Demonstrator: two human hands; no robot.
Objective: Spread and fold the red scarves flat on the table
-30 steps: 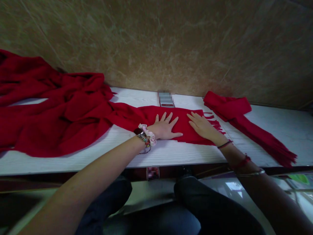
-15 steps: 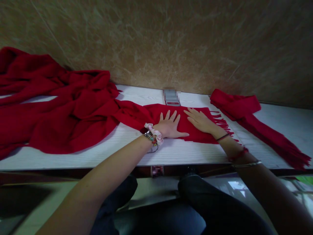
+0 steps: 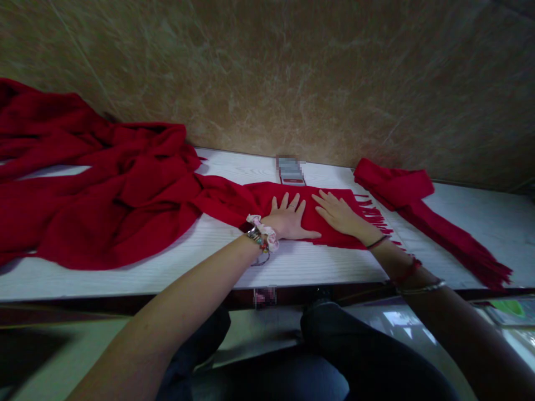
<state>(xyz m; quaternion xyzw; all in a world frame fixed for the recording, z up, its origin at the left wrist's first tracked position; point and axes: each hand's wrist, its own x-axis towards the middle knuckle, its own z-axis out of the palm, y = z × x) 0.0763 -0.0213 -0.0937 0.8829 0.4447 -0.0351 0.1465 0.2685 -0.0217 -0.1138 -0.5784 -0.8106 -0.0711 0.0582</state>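
Note:
A red fringed scarf (image 3: 267,195) stretches across a white bench top, its fringed end toward the right. My left hand (image 3: 289,218) lies on it, palm down with fingers spread. Just to the right, my right hand (image 3: 337,214) also rests flat on the cloth, close to the fringe, fingers extended. Toward the left the scarf runs, narrow and wrinkled, into a large rumpled heap of red cloth (image 3: 137,189); where one ends and the other begins I cannot tell. Neither hand grips the fabric.
A folded red scarf (image 3: 412,192) with a fringed end lies on the right of the white bench top (image 3: 234,267). Behind my hands, a partly blurred phone-like object (image 3: 291,171) sits near the brown marbled wall (image 3: 251,72). My knees are below the front edge.
Both hands stay flat on the scarf in nearly the same places. The whole view has shifted slightly; the cloth has not visibly been rearranged.

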